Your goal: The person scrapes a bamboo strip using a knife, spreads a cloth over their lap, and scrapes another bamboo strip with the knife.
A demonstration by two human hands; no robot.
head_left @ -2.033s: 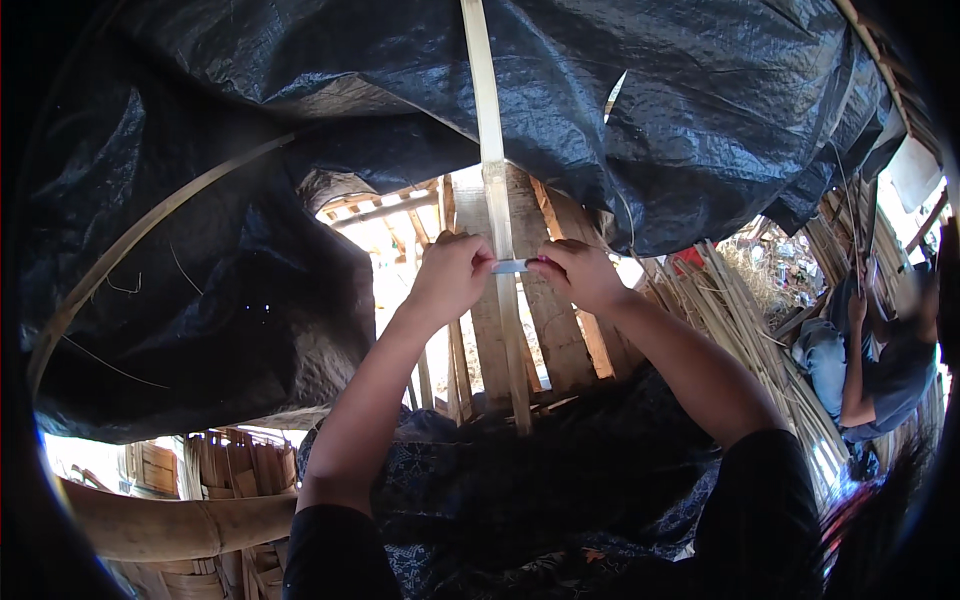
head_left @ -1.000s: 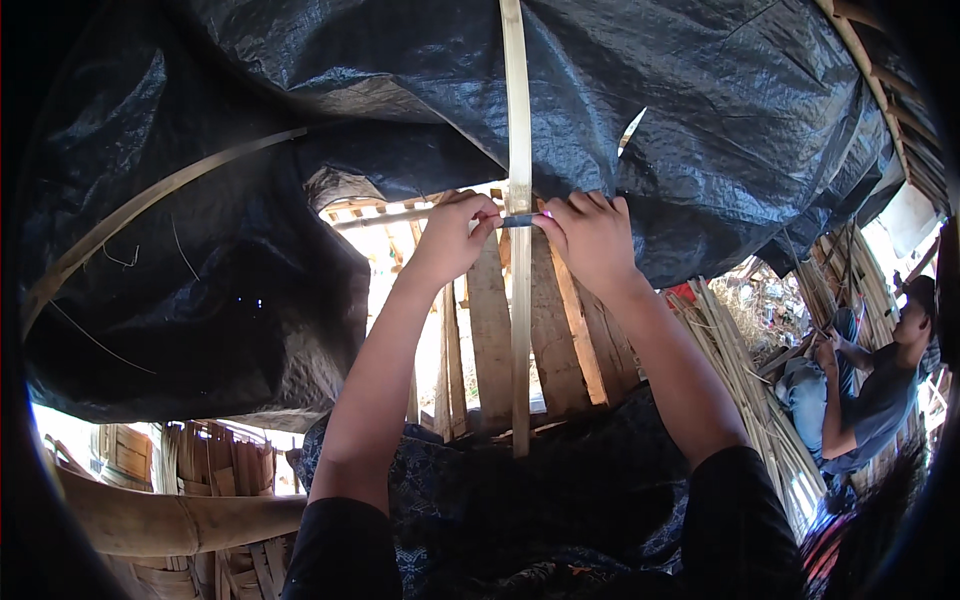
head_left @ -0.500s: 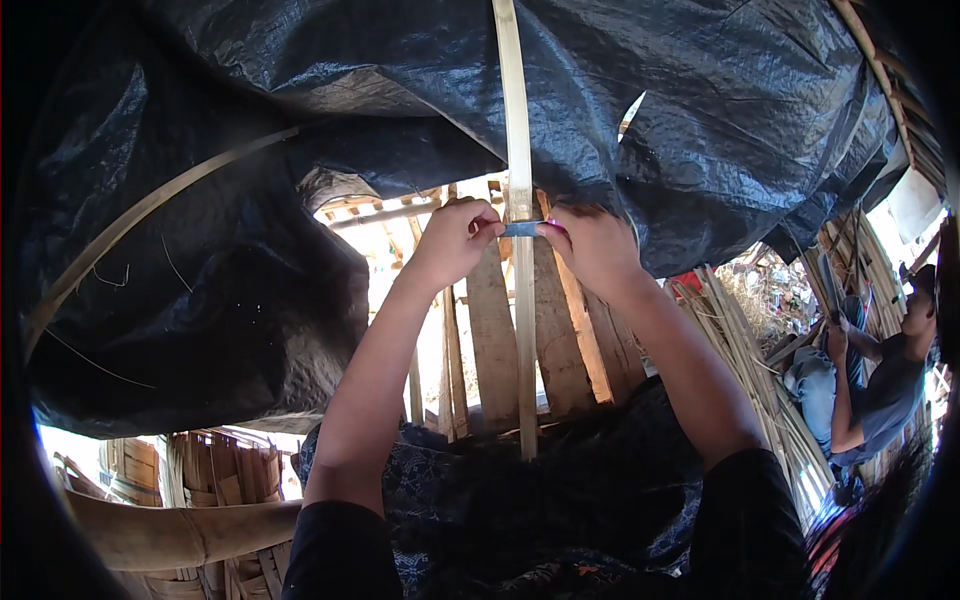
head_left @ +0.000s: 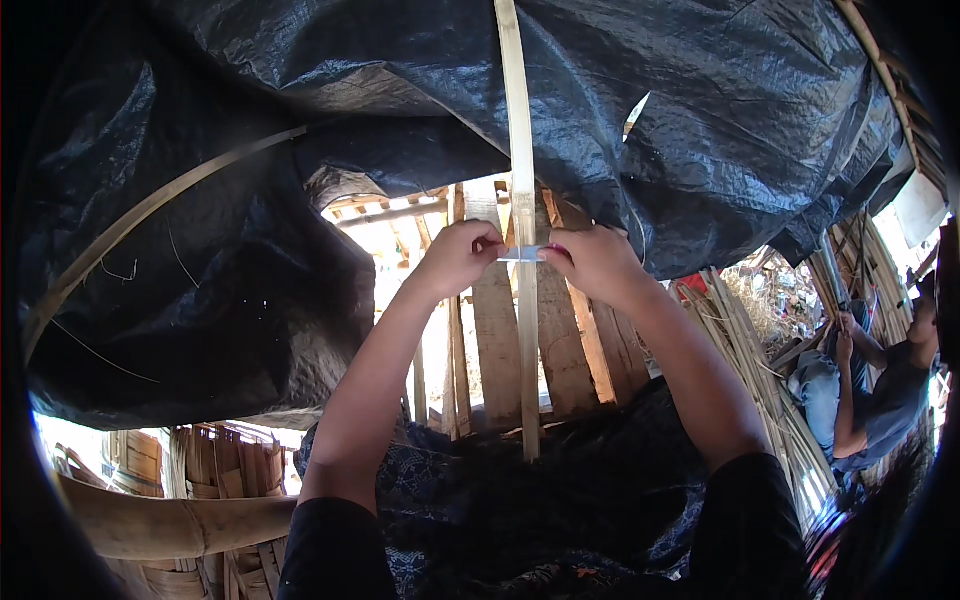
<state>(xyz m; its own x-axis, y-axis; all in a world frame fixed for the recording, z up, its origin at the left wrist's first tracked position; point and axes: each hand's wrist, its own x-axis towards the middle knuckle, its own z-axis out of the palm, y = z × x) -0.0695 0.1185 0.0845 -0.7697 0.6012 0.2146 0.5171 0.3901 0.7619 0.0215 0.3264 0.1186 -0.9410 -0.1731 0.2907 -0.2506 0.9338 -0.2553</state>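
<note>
A long pale bamboo strip (head_left: pixel 516 110) runs from the top of the view down toward my lap. Across it lies a short, flat, shiny metal blade (head_left: pixel 522 254), gripped at its two ends. My left hand (head_left: pixel 460 260) pinches the left end between thumb and curled fingers. At the other end, my right hand (head_left: pixel 598 264) closes on the blade with its thumb along it. The blade appears to touch the strip's face. Dark patterned cloth (head_left: pixel 540 510) covers my lap, where the strip's lower end rests.
Black plastic sheeting (head_left: pixel 720 130) hangs ahead, and a curved strip (head_left: pixel 150 220) crosses its left part. Wooden planks (head_left: pixel 494 340) stand below. A thick bamboo pole (head_left: pixel 190 525) lies at left. At right, a person (head_left: pixel 880 400) sits by piled bamboo strips (head_left: pixel 765 400).
Both my hands and the blade have come a short way down the strip, toward me. The grip on the blade stays the same.
</note>
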